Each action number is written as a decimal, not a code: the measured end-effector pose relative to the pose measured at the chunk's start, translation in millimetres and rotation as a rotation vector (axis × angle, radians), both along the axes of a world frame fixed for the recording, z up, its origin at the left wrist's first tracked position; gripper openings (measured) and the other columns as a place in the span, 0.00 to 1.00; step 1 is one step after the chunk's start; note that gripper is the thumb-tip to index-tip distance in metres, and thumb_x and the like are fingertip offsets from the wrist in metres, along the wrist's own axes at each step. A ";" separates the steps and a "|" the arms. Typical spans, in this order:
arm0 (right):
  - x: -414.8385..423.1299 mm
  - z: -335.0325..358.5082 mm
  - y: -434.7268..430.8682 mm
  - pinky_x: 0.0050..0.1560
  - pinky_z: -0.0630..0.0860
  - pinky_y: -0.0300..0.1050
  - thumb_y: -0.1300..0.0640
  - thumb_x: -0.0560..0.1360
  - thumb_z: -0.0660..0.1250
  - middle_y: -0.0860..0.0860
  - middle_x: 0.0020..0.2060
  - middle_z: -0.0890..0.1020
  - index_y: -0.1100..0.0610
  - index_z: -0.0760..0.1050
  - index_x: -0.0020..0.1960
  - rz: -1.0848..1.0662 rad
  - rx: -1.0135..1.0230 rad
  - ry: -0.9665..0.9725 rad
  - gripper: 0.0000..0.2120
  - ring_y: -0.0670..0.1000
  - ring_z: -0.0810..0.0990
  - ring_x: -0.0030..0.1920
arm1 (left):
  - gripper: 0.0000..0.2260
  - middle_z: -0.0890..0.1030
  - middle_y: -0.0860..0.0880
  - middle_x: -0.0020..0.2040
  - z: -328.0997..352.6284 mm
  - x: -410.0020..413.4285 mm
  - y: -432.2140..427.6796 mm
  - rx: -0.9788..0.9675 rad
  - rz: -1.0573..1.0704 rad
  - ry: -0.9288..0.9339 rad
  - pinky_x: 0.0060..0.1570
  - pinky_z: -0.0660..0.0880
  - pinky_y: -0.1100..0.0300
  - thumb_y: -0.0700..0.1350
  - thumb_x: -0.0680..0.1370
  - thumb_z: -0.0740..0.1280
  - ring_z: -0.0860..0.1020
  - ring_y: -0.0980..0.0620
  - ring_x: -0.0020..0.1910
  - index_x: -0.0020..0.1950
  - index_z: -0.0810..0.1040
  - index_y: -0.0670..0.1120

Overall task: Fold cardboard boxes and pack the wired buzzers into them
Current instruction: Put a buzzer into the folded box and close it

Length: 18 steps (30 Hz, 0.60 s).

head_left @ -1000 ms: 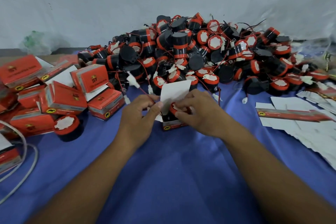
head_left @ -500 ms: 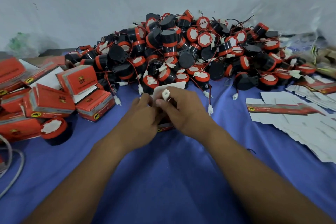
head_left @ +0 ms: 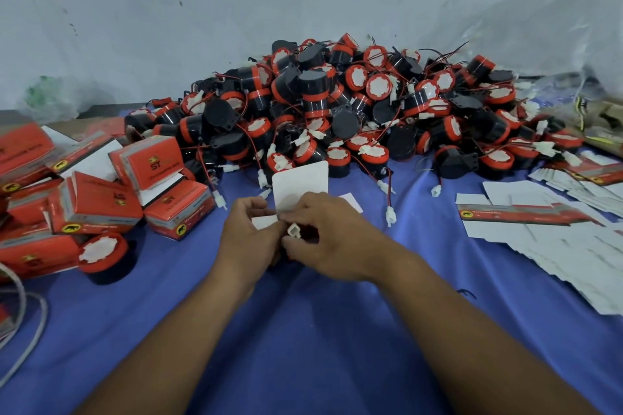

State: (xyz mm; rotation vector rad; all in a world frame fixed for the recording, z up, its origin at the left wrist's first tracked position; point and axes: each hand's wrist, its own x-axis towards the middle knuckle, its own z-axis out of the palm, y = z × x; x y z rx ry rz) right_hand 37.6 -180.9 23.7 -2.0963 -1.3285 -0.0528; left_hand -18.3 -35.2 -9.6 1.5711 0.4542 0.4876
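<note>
On the blue cloth in the middle stands a small cardboard box (head_left: 299, 184) with its white lid flap upright; my hands hide most of its body. My left hand (head_left: 249, 239) holds the box's left side, fingers curled at a side flap. My right hand (head_left: 332, 236) covers the box top and pinches the white wire connector (head_left: 292, 231) of the buzzer at the opening. The buzzer itself is hidden under my fingers. A big heap of black and red wired buzzers (head_left: 354, 104) lies behind the box.
Closed red boxes (head_left: 101, 202) are stacked at the left, with one loose buzzer (head_left: 102, 254) in front of them. Flat unfolded box blanks (head_left: 546, 226) fan out at the right. A grey cable (head_left: 23, 340) loops at the left edge. A pale wall backs the table.
My hands have stayed on the box. The white connector has gone from the top of the flap down to the box opening under my right fingers. The lid flap shows more now.
</note>
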 end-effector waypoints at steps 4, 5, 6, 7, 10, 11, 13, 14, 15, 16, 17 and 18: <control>1.2 -0.2 -1.3 0.53 0.68 0.44 0.55 0.84 0.59 0.50 0.47 0.75 0.58 0.81 0.49 0.017 -0.048 0.031 0.14 0.49 0.70 0.50 | 0.16 0.81 0.46 0.31 -3.4 1.5 1.3 -0.059 -0.005 -0.003 0.20 0.68 0.60 0.34 0.74 0.69 0.71 0.52 0.21 0.56 0.71 0.49; 2.3 -0.6 -1.0 0.54 0.69 0.44 0.56 0.84 0.59 0.51 0.49 0.75 0.59 0.81 0.52 -0.001 -0.071 0.027 0.13 0.50 0.71 0.51 | 0.15 0.82 0.44 0.34 -3.9 1.3 1.5 -0.072 -0.001 -0.022 0.21 0.69 0.60 0.34 0.74 0.70 0.72 0.51 0.22 0.56 0.72 0.48; 3.0 -0.9 -0.5 0.53 0.70 0.43 0.57 0.83 0.61 0.51 0.50 0.75 0.58 0.81 0.54 -0.027 -0.076 0.032 0.11 0.50 0.73 0.51 | 0.15 0.82 0.43 0.39 -4.3 0.8 1.7 -0.088 0.008 -0.043 0.23 0.71 0.61 0.36 0.74 0.72 0.74 0.51 0.23 0.56 0.72 0.49; 3.8 -0.9 -0.1 0.51 0.71 0.40 0.57 0.82 0.63 0.49 0.49 0.75 0.57 0.81 0.55 -0.064 -0.053 0.049 0.09 0.48 0.74 0.50 | 0.15 0.82 0.43 0.44 -4.6 0.3 2.0 -0.096 0.020 -0.060 0.24 0.72 0.61 0.38 0.74 0.74 0.75 0.51 0.24 0.56 0.73 0.48; 7.7 0.1 0.6 0.42 0.73 0.33 0.56 0.76 0.72 0.41 0.41 0.77 0.54 0.79 0.54 -0.225 0.109 0.234 0.08 0.41 0.75 0.41 | 0.13 0.83 0.46 0.47 -4.4 -1.6 1.9 -0.041 0.013 -0.110 0.28 0.75 0.60 0.41 0.74 0.75 0.78 0.49 0.28 0.56 0.76 0.46; 8.4 0.1 0.8 0.41 0.73 0.32 0.55 0.75 0.74 0.42 0.39 0.78 0.53 0.79 0.52 -0.266 0.154 0.294 0.08 0.40 0.76 0.39 | 0.11 0.84 0.47 0.47 -4.6 -2.2 1.8 -0.004 -0.007 -0.126 0.28 0.75 0.59 0.40 0.75 0.73 0.78 0.49 0.28 0.55 0.78 0.47; 8.8 0.6 2.2 0.40 0.74 0.35 0.53 0.75 0.74 0.45 0.39 0.81 0.54 0.81 0.46 -0.287 0.144 0.248 0.05 0.43 0.77 0.39 | 0.10 0.84 0.49 0.46 -4.4 -3.9 1.0 0.053 -0.040 -0.149 0.30 0.77 0.59 0.37 0.77 0.69 0.79 0.50 0.30 0.55 0.81 0.49; 8.0 -0.3 3.1 0.41 0.75 0.39 0.53 0.76 0.73 0.48 0.41 0.81 0.56 0.82 0.44 -0.269 0.105 0.184 0.06 0.45 0.78 0.40 | 0.12 0.85 0.50 0.46 -4.0 -5.2 0.3 0.066 -0.053 -0.160 0.32 0.78 0.59 0.37 0.77 0.68 0.79 0.49 0.32 0.56 0.82 0.51; 6.3 -1.9 4.7 0.44 0.74 0.43 0.54 0.77 0.72 0.51 0.44 0.81 0.58 0.84 0.45 -0.237 0.060 0.126 0.08 0.49 0.78 0.43 | 0.12 0.84 0.49 0.47 -3.3 -6.2 -0.4 0.074 -0.067 -0.174 0.33 0.78 0.58 0.39 0.77 0.67 0.80 0.48 0.34 0.56 0.83 0.53; 4.1 -2.8 6.2 0.48 0.73 0.45 0.54 0.78 0.70 0.53 0.48 0.79 0.58 0.85 0.47 -0.200 0.014 0.090 0.09 0.51 0.77 0.47 | 0.12 0.83 0.47 0.49 -2.3 -7.3 -1.6 0.078 -0.085 -0.191 0.34 0.78 0.56 0.42 0.76 0.67 0.80 0.47 0.36 0.54 0.84 0.55; 3.5 -3.0 7.2 0.51 0.72 0.46 0.54 0.80 0.68 0.53 0.52 0.77 0.59 0.86 0.48 -0.168 -0.026 0.066 0.10 0.52 0.75 0.51 | 0.11 0.82 0.46 0.51 -1.6 -8.1 -2.7 0.077 -0.105 -0.206 0.35 0.78 0.56 0.45 0.76 0.66 0.80 0.46 0.37 0.53 0.85 0.56; 3.1 -2.5 7.3 0.55 0.70 0.46 0.54 0.81 0.66 0.53 0.55 0.74 0.58 0.86 0.49 -0.143 -0.069 0.039 0.11 0.53 0.72 0.55 | 0.11 0.81 0.44 0.52 -1.1 -8.7 -3.6 0.064 -0.119 -0.214 0.35 0.77 0.55 0.48 0.76 0.65 0.79 0.45 0.38 0.52 0.85 0.56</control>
